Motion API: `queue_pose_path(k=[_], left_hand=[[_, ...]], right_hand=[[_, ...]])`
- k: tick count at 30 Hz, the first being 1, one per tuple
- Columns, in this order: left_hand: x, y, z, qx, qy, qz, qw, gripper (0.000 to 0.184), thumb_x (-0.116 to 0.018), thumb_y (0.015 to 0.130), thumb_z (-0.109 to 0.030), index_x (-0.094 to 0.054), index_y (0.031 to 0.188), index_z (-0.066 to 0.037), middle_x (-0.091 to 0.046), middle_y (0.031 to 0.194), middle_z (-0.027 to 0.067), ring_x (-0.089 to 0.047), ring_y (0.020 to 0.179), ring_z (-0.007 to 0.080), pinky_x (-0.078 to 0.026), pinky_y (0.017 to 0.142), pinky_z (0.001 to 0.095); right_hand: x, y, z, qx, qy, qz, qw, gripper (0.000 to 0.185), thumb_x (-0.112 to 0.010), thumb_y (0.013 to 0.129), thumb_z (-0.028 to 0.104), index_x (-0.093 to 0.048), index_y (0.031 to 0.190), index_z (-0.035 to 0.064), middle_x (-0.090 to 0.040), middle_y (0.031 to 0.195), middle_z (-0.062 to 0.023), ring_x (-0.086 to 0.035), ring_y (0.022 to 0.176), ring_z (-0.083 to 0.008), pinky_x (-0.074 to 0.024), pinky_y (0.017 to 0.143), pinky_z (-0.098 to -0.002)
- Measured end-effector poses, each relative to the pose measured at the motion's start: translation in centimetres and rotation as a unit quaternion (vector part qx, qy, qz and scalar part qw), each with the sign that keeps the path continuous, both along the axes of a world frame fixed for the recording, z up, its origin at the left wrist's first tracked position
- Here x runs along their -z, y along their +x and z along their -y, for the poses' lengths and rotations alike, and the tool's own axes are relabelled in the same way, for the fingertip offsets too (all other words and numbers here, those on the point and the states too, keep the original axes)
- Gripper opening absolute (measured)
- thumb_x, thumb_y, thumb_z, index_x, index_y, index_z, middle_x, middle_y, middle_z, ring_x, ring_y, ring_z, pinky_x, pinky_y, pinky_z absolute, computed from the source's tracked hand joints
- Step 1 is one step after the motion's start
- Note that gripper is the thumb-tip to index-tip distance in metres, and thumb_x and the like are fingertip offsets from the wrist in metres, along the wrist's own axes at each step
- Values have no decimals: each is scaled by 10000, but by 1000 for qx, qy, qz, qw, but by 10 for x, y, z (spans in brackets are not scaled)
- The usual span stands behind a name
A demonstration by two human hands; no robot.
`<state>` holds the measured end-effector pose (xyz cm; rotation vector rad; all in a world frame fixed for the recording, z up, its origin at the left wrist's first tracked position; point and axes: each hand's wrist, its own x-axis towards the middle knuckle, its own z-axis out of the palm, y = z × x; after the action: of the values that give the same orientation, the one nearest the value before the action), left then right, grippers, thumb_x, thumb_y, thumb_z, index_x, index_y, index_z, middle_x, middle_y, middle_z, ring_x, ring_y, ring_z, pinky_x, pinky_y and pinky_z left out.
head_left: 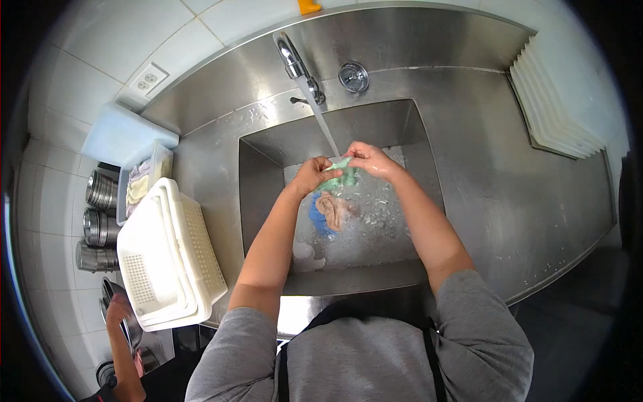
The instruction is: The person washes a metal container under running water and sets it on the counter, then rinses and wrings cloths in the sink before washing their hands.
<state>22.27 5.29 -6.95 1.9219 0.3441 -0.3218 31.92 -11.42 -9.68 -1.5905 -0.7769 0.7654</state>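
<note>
Under the stream of a running faucet [292, 61], both of my hands grip a wet green cloth [341, 175] above the sink [258, 191]. My left hand [315, 175] pinches its left side, and my right hand [370, 161] has the upper right edge. Just below them, a beige cloth [331, 211] and a blue cloth [317, 216] lie bunched together in the bubbly water. The lower part of the green cloth hangs toward the water.
Stacked white plastic baskets [214, 248] stand left of the sink, beside a bin of folded cloths [140, 184]. A sink strainer [353, 77] sits behind the basin. White trays [552, 107] line the right wall. Another person's arm [124, 355] shows at lower left.
</note>
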Motion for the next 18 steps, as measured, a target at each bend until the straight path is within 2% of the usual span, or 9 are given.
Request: queue_pose_path(k=[1, 4, 7, 9, 11, 13, 15, 16, 18], left_hand=[[-1, 1, -3, -1, 0, 1, 1000, 140, -640, 731, -118, -560, 810, -35, -547, 670, -23, -472, 634, 67, -371, 573, 206], [-3, 3, -2, 65, 39, -8, 997, 140, -626, 744, -136, -562, 807, -29, -533, 670, -29, -451, 626, 65, -368, 576, 206], [-4, 5, 8, 45, 27, 75, 996, 125, -589, 774, -149, -567, 824, -36, -509, 661, -33, -427, 624, 60, -359, 579, 208], [-5, 10, 19, 41, -44, 145, 988, 126, -518, 805, -121, -540, 873, -17, -553, 759, 19, -467, 692, 93, -387, 646, 222], [-12, 15, 25, 18, -10, 107, 994, 133, -511, 809, -120, -534, 888, -15, -557, 765, 20, -477, 704, 95, -392, 658, 226], [-11, 18, 26, -6, 25, 70, 997, 141, -504, 814, -119, -529, 903, -13, -560, 771, 21, -488, 716, 96, -397, 670, 230], [-4, 16, 21, -125, -191, 124, 966, 153, -475, 831, -135, -520, 920, -19, -561, 810, 36, -514, 746, 117, -415, 676, 253], [-6, 15, 17, -124, -191, 123, 966, 153, -475, 831, -135, -520, 920, -19, -561, 810, 36, -514, 746, 117, -415, 676, 253], [-12, 13, 5, -194, -348, 113, 910, 216, -444, 847, -216, -498, 950, -34, -555, 887, 81, -535, 796, 177, -432, 731, 301]], right_hand=[[-2, 0, 1, 8, 24, -87, 996, 133, -560, 714, 75, -489, 822, 45, -513, 808, 4, -458, 779, -83, -381, 678, -246], [10, 5, 5, 7, -40, -30, 999, 144, -513, 706, 37, -483, 848, 34, -517, 825, 8, -461, 790, -82, -376, 699, -239], [5, -3, 5, -9, -46, -6, 999, 267, -532, 700, 65, -479, 959, 31, -529, 908, -29, -476, 860, -112, -373, 758, -251], [-10, -12, 5, -10, -36, -15, 999, 344, -544, 694, 79, -470, 1027, 31, -532, 956, -50, -480, 900, -128, -368, 791, -258], [-22, -17, 0, 23, -51, -15, 998, 481, -587, 687, 118, -419, 1132, 42, -516, 1037, -82, -471, 955, -150, -357, 828, -267], [-19, -25, 2, 44, 7, -62, 997, 447, -612, 700, 148, -448, 1097, 22, -528, 1010, -77, -476, 936, -143, -367, 812, -265], [5, -24, 3, -24, -15, -131, 991, 418, -614, 724, 182, -472, 1075, 5, -539, 987, -76, -476, 930, -145, -368, 808, -266], [19, -24, 5, -20, -47, -104, 993, 385, -609, 741, 198, -496, 1058, 10, -548, 966, -71, -484, 912, -144, -375, 794, -264], [35, -27, 9, 5, -70, -113, 991, 405, -610, 744, 214, -486, 1069, 5, -542, 986, -78, -486, 920, -150, -373, 803, -273]])
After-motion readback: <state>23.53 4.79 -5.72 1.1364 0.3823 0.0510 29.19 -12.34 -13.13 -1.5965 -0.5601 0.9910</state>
